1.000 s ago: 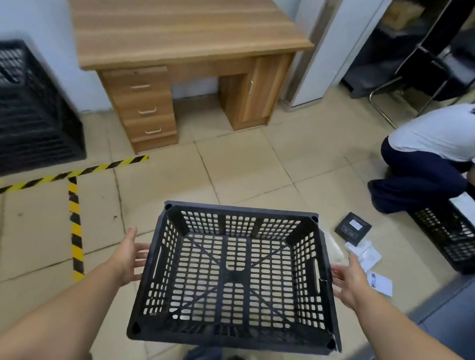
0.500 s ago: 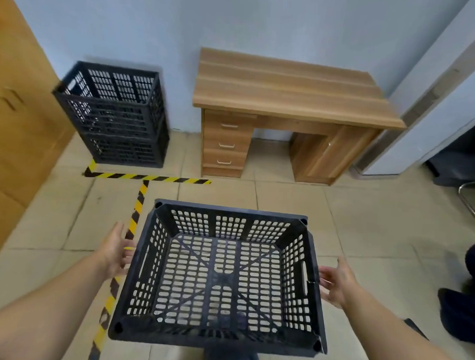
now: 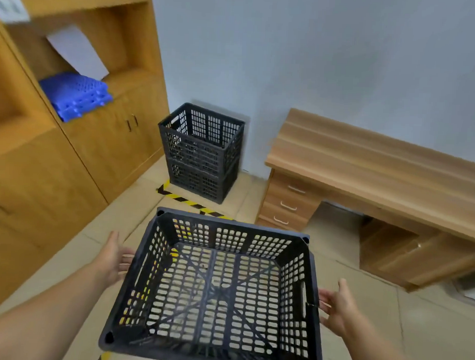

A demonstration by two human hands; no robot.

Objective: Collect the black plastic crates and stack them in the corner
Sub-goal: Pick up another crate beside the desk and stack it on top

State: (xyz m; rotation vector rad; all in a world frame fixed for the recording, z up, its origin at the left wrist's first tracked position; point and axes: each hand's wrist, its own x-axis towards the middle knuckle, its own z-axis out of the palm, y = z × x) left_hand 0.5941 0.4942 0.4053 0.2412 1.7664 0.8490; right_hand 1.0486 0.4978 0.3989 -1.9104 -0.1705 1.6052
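**Q:** What am I holding, and how?

**A:** I carry a black perforated plastic crate (image 3: 213, 286) level in front of me, its open top facing up. My left hand (image 3: 112, 259) presses flat against its left wall and my right hand (image 3: 339, 307) against its right wall, fingers spread rather than curled through the handle slots. It appears to be clamped between my palms.

**Q:** Where does it need to go?

**A:** Straight ahead and slightly left, a stack of matching black crates (image 3: 202, 154) stands on the tiled floor (image 3: 361, 313) in the corner, between a wooden cabinet (image 3: 70, 160) and a wooden drawer desk (image 3: 365, 179). Yellow-black tape (image 3: 184, 199) marks the floor before it.

**Q:** Which hand is nearer?

**A:** My left, marginally. The carried crate's long side runs left to right, and looks roughly aligned with the stack's opening; I judge it needs lifting above that rim.
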